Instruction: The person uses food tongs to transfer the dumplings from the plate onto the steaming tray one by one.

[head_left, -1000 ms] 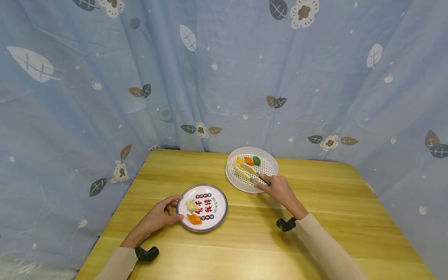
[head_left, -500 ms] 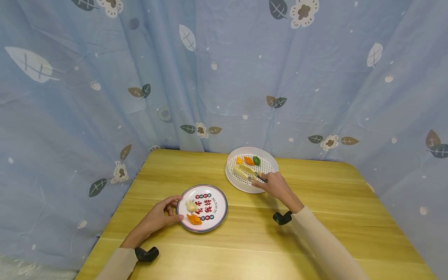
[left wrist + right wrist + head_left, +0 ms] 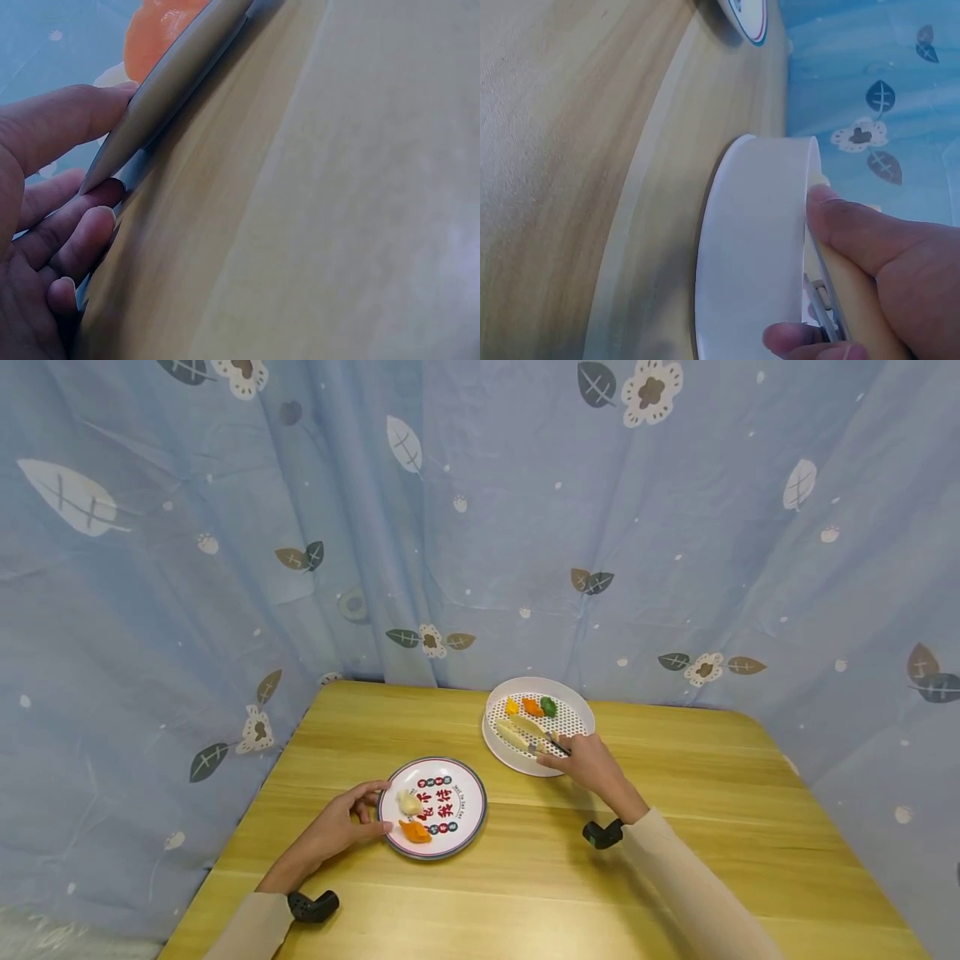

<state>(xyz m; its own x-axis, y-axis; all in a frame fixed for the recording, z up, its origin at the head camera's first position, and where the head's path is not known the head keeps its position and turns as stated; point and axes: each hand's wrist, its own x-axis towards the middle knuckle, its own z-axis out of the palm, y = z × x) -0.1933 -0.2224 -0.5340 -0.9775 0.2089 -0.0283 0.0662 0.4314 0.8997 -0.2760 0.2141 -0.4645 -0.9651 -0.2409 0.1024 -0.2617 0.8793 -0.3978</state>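
My left hand point(image 3: 341, 818) pinches the left rim of a white plate point(image 3: 468, 793) with a dark blue edge and red lettering; in the left wrist view the thumb point(image 3: 71, 120) is on the rim and fingertips are beneath it. A whitish dumpling point(image 3: 409, 802) and an orange dumpling point(image 3: 415, 832) lie on the plate near that thumb. Over a white perforated steamer tray point(image 3: 492, 747), my right hand point(image 3: 596, 768) grips pale yellow tongs point(image 3: 528, 727), their two arms spread and lowered inside the rim. Yellow point(image 3: 512, 706), orange point(image 3: 532, 707) and green point(image 3: 548, 707) dumplings sit just behind them.
Both dishes stand on a yellow wooden table point(image 3: 525, 893), the steamer tray near its back edge and the plate closer, to the left. A blue patterned curtain point(image 3: 510, 527) hangs behind. Each wrist carries a black camera mount point(image 3: 313, 907).
My right hand and forearm have shifted slightly left, and the tongs sit a little lower in the steamer tray. My left hand stays at the plate's rim.
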